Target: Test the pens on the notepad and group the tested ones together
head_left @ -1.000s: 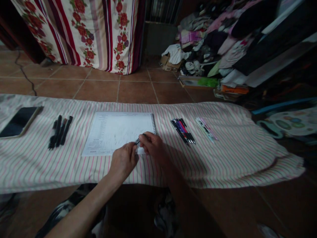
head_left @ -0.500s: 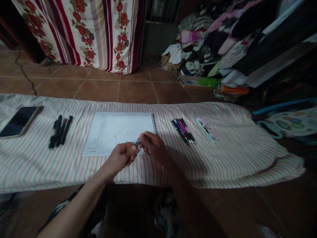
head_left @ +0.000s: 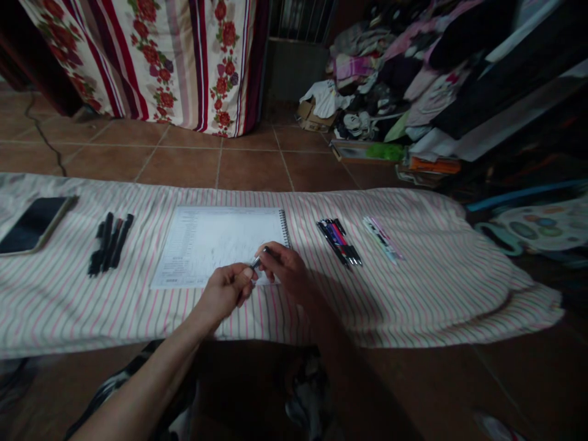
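My left hand (head_left: 229, 285) pinches one end of a slim pen (head_left: 255, 263) with a dark and silvery body. At the pen's other end, the fingers of my right hand (head_left: 283, 267) are closed on it, and a dark part pokes out above them. Both hands are over the lower right of a white spiral notebook (head_left: 220, 239), whose coil runs down its right edge. Right of the notebook lies a bunch of black, purple and red pens (head_left: 339, 242). Farther right are several pale pink, white and green pens (head_left: 383, 239).
Several black markers or pens (head_left: 110, 245) lie left of the notebook, and a phone (head_left: 34, 225) is at the far left. A striped cloth (head_left: 436, 275) covers the low surface. Beyond it are a floral curtain (head_left: 184, 67) and a heap of clothes (head_left: 381, 73).
Both hands stay nearly in place around the pen. A little more of its silvery part shows between them, and the whole view has shifted slightly.
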`<state>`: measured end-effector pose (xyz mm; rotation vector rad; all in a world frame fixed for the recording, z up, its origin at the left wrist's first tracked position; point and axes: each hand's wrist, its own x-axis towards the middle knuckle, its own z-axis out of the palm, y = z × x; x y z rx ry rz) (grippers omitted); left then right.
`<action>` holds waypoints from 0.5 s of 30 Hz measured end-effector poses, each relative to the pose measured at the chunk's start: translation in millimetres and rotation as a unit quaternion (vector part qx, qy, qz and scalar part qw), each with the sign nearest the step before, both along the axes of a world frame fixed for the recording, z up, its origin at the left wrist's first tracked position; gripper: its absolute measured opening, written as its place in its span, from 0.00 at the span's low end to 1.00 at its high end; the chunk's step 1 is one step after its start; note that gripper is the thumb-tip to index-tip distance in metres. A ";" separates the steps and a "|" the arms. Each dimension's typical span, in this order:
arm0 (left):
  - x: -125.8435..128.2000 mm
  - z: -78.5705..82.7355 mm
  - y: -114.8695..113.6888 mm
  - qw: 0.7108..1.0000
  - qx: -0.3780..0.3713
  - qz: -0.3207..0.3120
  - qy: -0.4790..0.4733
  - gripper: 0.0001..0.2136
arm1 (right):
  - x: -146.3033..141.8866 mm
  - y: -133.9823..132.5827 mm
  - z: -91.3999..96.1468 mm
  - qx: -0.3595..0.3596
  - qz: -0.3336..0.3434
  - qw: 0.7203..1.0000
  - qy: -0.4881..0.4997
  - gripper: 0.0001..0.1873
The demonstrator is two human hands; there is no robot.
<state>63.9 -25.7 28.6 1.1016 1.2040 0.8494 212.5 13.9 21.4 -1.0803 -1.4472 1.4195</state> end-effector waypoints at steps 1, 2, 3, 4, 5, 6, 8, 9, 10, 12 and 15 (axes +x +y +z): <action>-1.4 2.0 0.7 0.998 -0.020 -0.010 -0.052 0.13 | 1.0 -0.3 1.4 0.003 0.010 1.000 0.010 0.14; -2.9 3.9 1.2 0.995 -0.036 -0.027 -0.084 0.14 | 1.8 -0.7 2.7 0.007 0.019 1.000 0.018 0.15; -4.3 5.3 1.5 0.993 -0.046 -0.046 -0.099 0.15 | 2.3 -1.0 3.6 0.011 0.026 0.999 0.024 0.15; -5.3 6.1 1.5 0.992 -0.047 -0.058 -0.097 0.15 | 2.3 -1.4 3.9 0.012 0.030 0.999 0.029 0.15; -5.9 6.0 1.1 0.994 -0.040 -0.060 -0.078 0.15 | 1.8 -1.6 3.5 0.010 0.032 0.999 0.029 0.14; -6.0 5.1 0.4 0.998 -0.021 -0.052 -0.039 0.15 | 0.9 -1.6 2.5 0.006 0.031 0.999 0.025 0.14; -4.4 1.7 -1.9 0.993 0.065 -0.008 0.100 0.13 | -2.0 -1.0 -1.0 -0.005 0.016 1.000 0.009 0.14; -3.0 -0.5 -3.3 0.976 0.115 0.009 0.185 0.12 | -3.6 -0.5 -3.1 -0.009 0.002 1.000 -0.004 0.14; -1.3 -2.7 -4.5 0.954 0.156 0.024 0.255 0.12 | -5.0 0.1 -4.9 -0.012 -0.016 1.000 -0.015 0.14; 2.2 -6.8 -6.0 0.923 0.200 0.031 0.328 0.11 | -6.7 1.0 -6.9 -0.017 -0.041 0.999 -0.031 0.14; 5.0 -11.3 -5.0 0.958 0.150 0.012 0.242 0.13 | -5.3 1.1 -5.0 -0.009 -0.039 0.999 -0.037 0.13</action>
